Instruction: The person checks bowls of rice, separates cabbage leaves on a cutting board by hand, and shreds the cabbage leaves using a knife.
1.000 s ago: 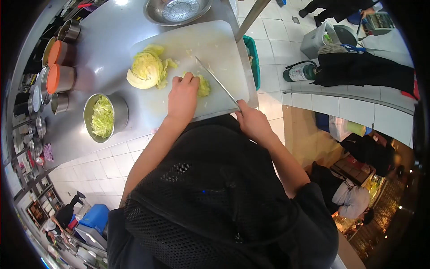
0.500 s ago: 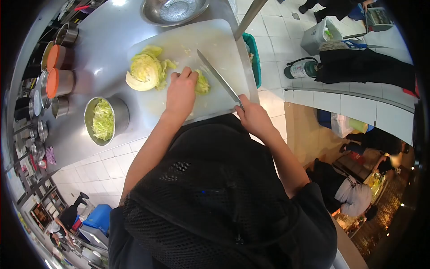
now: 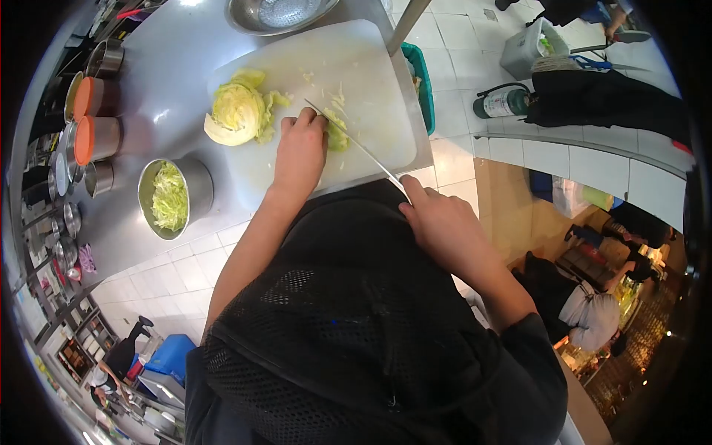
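Observation:
My right hand (image 3: 437, 219) is wrapped round the handle of a long kitchen knife (image 3: 361, 148). The thin blade slants up and left, lying over or in a small piece of cabbage (image 3: 337, 136). With bent fingers, my left hand (image 3: 302, 144) presses that piece from its left side, close to the blade. Both are above a white cutting board (image 3: 371, 59), where shreds are scattered beyond the knife. Left of my left hand sits a large cut cabbage (image 3: 236, 115). A metal pot (image 3: 200, 194) holding shredded cabbage (image 3: 169, 199) stands further left on the steel table.
A steel bowl (image 3: 245, 22) sits behind the board. Containers with orange lids (image 3: 85, 139) line the table's left side. A green bin (image 3: 423, 89) stands beyond the right edge, near a table post (image 3: 406, 28). Other people are in the background.
The knife has swung left, its blade now across the small cabbage piece instead of to its right. My right hand has shifted down and slightly right; my left hand has stayed nearly in place.

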A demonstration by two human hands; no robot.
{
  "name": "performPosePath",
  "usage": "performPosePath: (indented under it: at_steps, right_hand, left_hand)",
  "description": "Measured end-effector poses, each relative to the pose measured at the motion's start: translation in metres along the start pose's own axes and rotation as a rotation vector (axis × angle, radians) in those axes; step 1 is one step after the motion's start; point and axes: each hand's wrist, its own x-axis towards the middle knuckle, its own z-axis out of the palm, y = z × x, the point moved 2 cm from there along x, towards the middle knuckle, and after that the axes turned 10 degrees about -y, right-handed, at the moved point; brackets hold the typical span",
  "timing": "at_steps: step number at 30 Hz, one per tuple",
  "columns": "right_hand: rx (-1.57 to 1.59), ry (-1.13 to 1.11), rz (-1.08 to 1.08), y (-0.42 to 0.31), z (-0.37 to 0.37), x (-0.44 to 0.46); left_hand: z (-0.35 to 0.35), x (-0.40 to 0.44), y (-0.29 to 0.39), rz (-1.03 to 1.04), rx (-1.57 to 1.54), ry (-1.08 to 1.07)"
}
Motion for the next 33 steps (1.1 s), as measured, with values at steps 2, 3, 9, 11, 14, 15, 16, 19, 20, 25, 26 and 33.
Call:
performPosePath:
  at_steps: [2, 3, 9, 11, 14, 15, 16, 19, 20, 25, 26, 33]
  right_hand:
    - [0.05, 0.008, -0.005, 0.01, 0.019, 0.023]
    - [0.1, 0.024, -0.011, 0.016, 0.033, 0.041]
    - [0.023, 0.083, -0.074, 0.02, 0.024, 0.074]
    - [0.044, 0.044, -0.051, 0.01, 0.002, 0.038]
    - [0.048, -0.066, 0.0, 0.008, 0.014, 0.031]
    - [0.066, -0.028, -0.003, 0.019, 0.036, 0.053]
    - [0.084, 0.016, -0.005, 0.026, 0.048, 0.071]
    - [0.051, 0.055, -0.082, 0.027, 0.047, 0.101]
    - [0.061, 0.058, -0.084, 0.023, 0.038, 0.096]
    - [0.072, 0.024, -0.093, 0.004, -0.012, 0.022]
    - [0.068, 0.01, -0.099, 0.002, -0.013, 0.014]
    - [0.117, -0.029, -0.035, 0.014, 0.023, 0.045]
  left_hand:
    - [0.002, -0.001, 0.002, 0.003, 0.026, -0.002]
    - [0.002, -0.001, 0.002, -0.002, -0.002, 0.009]
    - [-0.001, -0.002, 0.002, -0.01, -0.037, 0.012]
    - [-0.001, 0.004, 0.003, -0.01, -0.041, 0.008]
    - [0.002, -0.002, 0.002, -0.028, -0.068, 0.023]
    - [0.001, -0.001, 0.002, -0.008, -0.077, 0.047]
    - [0.001, 0.0, 0.003, 0.016, -0.085, 0.074]
    - [0.0, 0.0, 0.003, -0.006, -0.067, 0.028]
    - [0.001, 0.0, 0.001, -0.004, -0.058, 0.022]
    - [0.003, -0.001, 0.001, -0.028, -0.1, 0.053]
    - [0.002, -0.003, 0.001, -0.043, -0.104, 0.052]
    - [0.001, -0.002, 0.004, -0.042, -0.125, 0.045]
